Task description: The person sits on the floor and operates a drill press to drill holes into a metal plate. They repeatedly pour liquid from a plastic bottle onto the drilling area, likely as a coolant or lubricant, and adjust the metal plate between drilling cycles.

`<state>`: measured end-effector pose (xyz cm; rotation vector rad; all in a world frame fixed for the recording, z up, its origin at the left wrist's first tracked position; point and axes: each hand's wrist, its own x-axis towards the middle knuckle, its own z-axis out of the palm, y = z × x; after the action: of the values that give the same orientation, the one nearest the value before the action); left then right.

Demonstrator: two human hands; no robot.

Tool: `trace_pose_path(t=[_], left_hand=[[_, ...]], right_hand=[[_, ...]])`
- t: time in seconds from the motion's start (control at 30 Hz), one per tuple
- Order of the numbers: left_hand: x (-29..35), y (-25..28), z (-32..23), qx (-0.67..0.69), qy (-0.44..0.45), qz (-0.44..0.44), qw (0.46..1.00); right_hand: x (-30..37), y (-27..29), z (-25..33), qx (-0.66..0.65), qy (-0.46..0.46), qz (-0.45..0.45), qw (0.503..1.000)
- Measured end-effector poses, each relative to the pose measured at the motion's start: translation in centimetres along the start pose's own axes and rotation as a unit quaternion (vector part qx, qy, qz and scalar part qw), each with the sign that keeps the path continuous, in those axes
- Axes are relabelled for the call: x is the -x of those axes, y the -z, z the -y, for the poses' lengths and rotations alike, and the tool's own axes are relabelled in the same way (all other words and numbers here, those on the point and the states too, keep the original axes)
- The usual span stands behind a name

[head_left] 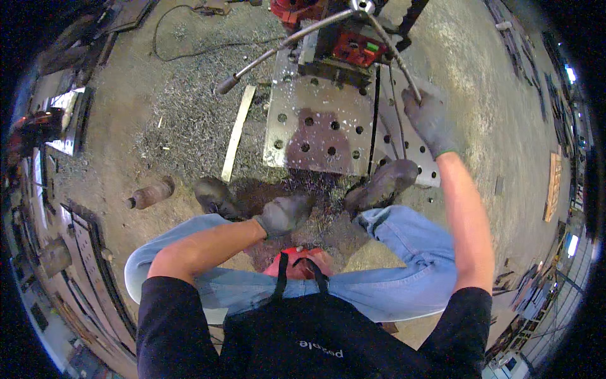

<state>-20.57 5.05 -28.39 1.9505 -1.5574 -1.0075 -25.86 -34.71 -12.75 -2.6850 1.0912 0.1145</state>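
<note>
A red and dark drilling machine (356, 47) stands on a steel plate (297, 95) with rows of round holes. Long feed levers spread from its hub. My gloved right hand (429, 117) is wrapped round the end of the right feed lever (401, 66). The left feed lever (278, 49) ends in a dark grip out to the left, with no hand on it. Between my knees, short of the plate's near edge, my gloved left hand (284, 213) is closed; its fingertips blend into dark shadow, hiding anything in them.
Metal shavings (189, 107) cover the floor left of the plate. A pale strip (238, 132) and a brown bottle (151, 192) lie there. A cable (208, 45) curls behind them. My boots (385, 183) rest near the plate's front edge. A red seat (300, 262) is under me.
</note>
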Motion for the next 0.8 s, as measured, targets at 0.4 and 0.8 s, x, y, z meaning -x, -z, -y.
trace_pose_path(t=[0.4, 0.8], left_hand=[[-10.4, 16.8, 9.1, 0.099, 0.219, -0.396, 0.886], [-18.6, 17.9, 9.5, 0.081, 0.290, -0.419, 0.857]], right_hand=[[-2.2, -9.2, 0.1, -0.099, -0.058, -0.051, 0.992], [-1.1, -7.9, 1.7, -0.176, -0.047, 0.000, 0.983]])
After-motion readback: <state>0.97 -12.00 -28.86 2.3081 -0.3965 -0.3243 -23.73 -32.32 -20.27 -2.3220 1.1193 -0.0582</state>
